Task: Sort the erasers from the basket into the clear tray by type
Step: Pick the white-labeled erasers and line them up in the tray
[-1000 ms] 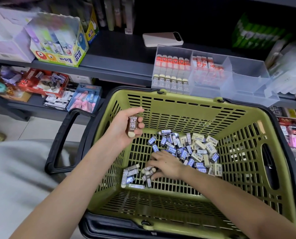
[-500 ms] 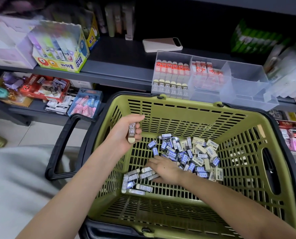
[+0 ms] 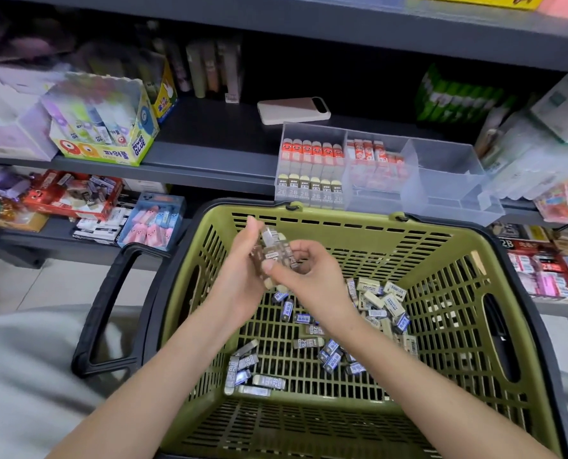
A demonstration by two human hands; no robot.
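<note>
Erasers [image 3: 380, 298] lay mostly loose in the basket [image 3: 342, 223]; the clear tray [image 3: 448, 180] had two sections stocked, the third bare. Left hand [image 3: 242, 273] and right hand [image 3: 310, 271] together gripped several 2B erasers [image 3: 274, 251].

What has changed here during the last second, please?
The right hand rose from the floor of the basket, brought up 2B erasers and met the left hand; both hands now hold the bundle. The basket and the clear tray stayed in place.
</note>
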